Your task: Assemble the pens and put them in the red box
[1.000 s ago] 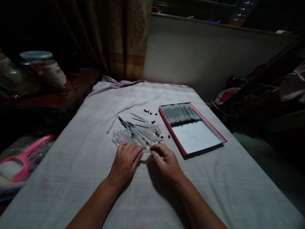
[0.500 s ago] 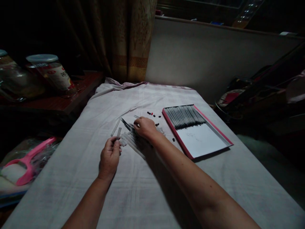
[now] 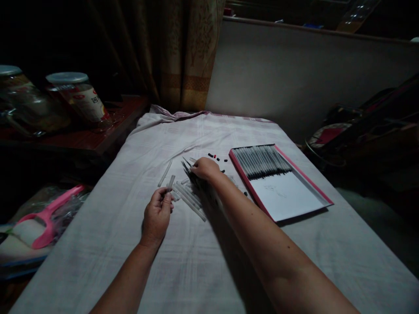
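My left hand [image 3: 156, 214] is closed round a translucent pen barrel [image 3: 171, 181] that sticks up between thumb and fingers. Just right of it lies a loose heap of clear pen barrels [image 3: 190, 201] on the cloth. Over the far side of that heap, my right hand [image 3: 207, 168] pinches several thin dark pen refills [image 3: 186, 165], their pointed ends showing to the left. How many it grips is hidden by the fingers. One clear barrel [image 3: 165, 173] lies apart at the left. Beyond the right hand are small black plugs [image 3: 218, 159] and a red one [image 3: 214, 156].
A shallow red-edged box [image 3: 251, 188] at the right holds a row of clear pens [image 3: 262, 160] with dark ends. Jars [image 3: 81, 100] stand on a dark red side table [image 3: 121, 117]. Beside the bed-like surface [image 3: 108, 235], a pink handled object [image 3: 49, 216] rests on plastic bags.
My right hand has lifted slightly with dark refills in its fingers, where they lay in the heap before. My left hand keeps its barrel. The whole view has shifted a little.
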{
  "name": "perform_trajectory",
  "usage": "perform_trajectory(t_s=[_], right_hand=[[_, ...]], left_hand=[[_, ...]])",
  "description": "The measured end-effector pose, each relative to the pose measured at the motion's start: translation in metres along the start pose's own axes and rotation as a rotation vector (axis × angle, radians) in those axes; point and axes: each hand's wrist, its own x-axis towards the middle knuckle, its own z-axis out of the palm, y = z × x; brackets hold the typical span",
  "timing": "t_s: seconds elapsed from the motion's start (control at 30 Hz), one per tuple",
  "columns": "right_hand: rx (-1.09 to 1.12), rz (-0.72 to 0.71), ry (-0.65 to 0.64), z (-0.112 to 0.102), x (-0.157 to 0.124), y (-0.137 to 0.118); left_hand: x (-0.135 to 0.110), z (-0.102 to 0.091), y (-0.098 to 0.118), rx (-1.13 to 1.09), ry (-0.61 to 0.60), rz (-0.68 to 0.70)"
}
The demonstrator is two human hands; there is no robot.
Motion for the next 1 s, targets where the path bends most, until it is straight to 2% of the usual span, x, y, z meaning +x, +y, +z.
perform_trajectory(t_s=[0.17,0.3,0.4,0.47,0.57,0.63,0.7,0.87,1.0], right_hand=[[0.139,0.024,0.086,-0.006,-0.007,0.034],[0.254,0.028,0.194,-0.005,-0.022,0.048],[0.558,0.008,0.286,-0.004,-0.047,0.054],[0.843,-0.032,0.242,-0.002,-0.07,0.057],[1.23,-0.135,0.056,0.0,-0.104,0.059],[1.387,-0.211,-0.031,0.003,-0.12,0.059],[1.461,-0.215,-0.01,0.007,-0.129,0.058],[1.524,-0.173,0.168,0.018,-0.13,0.052],[1.547,-0.196,0.168,0.02,-0.13,0.044]], left_hand=[[0.0,0.0,-0.002,0.005,-0.013,0.01],[-0.001,0.001,0.001,0.028,-0.005,0.013],[-0.005,0.001,0.004,0.053,-0.014,0.052],[-0.007,0.002,0.006,0.07,-0.038,0.111],[-0.01,0.002,0.008,0.118,-0.065,0.194],[-0.011,0.002,0.009,0.148,-0.084,0.218],[-0.011,0.002,0.01,0.18,-0.102,0.237],[-0.013,0.003,0.013,0.272,-0.127,0.309],[-0.014,0.003,0.012,0.349,-0.147,0.405]])
